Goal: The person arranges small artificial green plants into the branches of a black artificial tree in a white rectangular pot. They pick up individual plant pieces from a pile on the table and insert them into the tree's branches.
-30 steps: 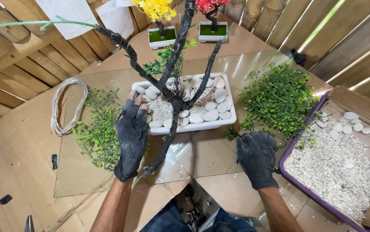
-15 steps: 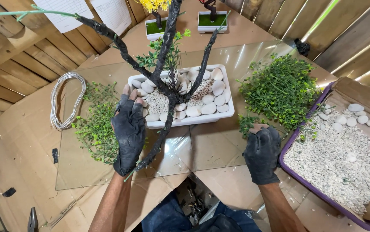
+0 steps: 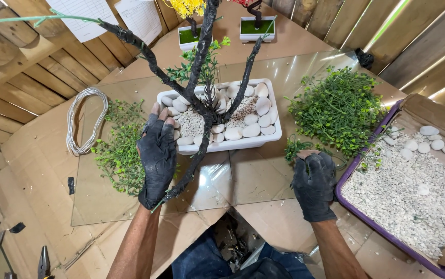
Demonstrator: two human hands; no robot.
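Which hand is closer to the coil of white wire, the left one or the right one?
Left. The left hand rests beside the white planter, just right of the wire coil, with green sprigs between them. The right hand lies far across the glass sheet, near the purple tray.

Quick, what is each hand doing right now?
Left hand: closed around the dark branch of the small tree.
Right hand: curled at a green sprig; whether it grips cannot be told.

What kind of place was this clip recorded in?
Most likely a small craft workshop for artificial bonsai trees: wooden plank walls, a glass-topped worktable, a white rectangular planter of pale pebbles holding a black wrapped trunk, and a coil of white wire.
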